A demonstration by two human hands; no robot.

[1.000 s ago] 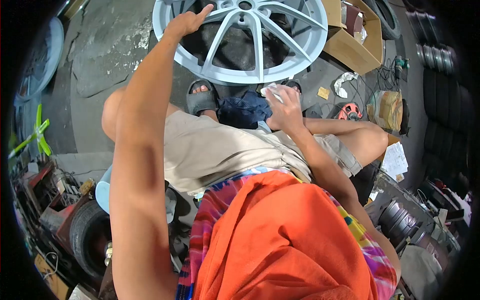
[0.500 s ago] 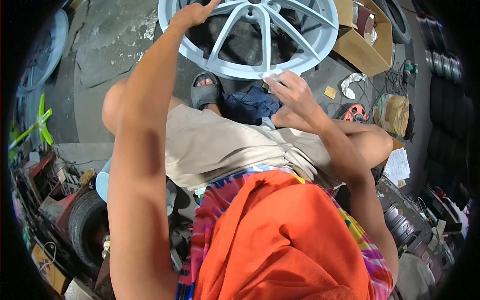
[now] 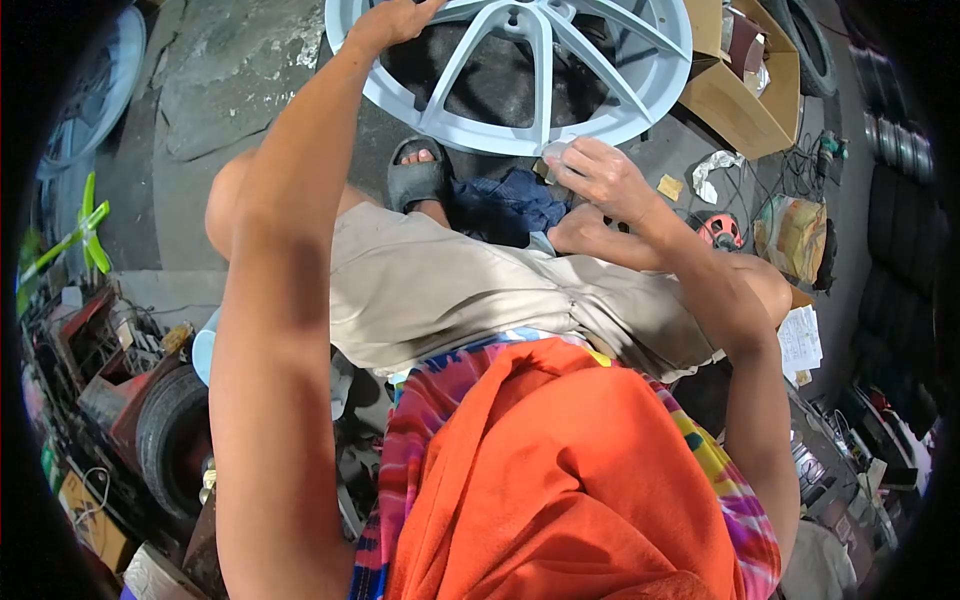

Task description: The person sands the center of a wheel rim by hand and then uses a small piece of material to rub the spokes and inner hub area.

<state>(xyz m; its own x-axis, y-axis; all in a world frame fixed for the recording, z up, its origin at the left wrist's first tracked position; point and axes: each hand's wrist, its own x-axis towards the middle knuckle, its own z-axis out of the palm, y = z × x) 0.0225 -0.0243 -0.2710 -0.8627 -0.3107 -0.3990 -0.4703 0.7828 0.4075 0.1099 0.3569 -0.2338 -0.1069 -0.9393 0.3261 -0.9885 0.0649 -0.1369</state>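
I see wheel (image 3: pixel 520 75) at top of frame, on floor. Left hand (image 3: pixel 390 22) grips rim, upper left. Right hand (image 3: pixel 600 175) fingers pinch small pad (image 3: pixel 556 152) against lower rim.

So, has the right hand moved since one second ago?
Yes. The right hand rose from above the dark blue cloth to the lower rim of the wheel.

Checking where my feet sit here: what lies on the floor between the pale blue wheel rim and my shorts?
In the head view, a grey sandal on a foot and a dark blue cloth lie between the wheel rim and the shorts.
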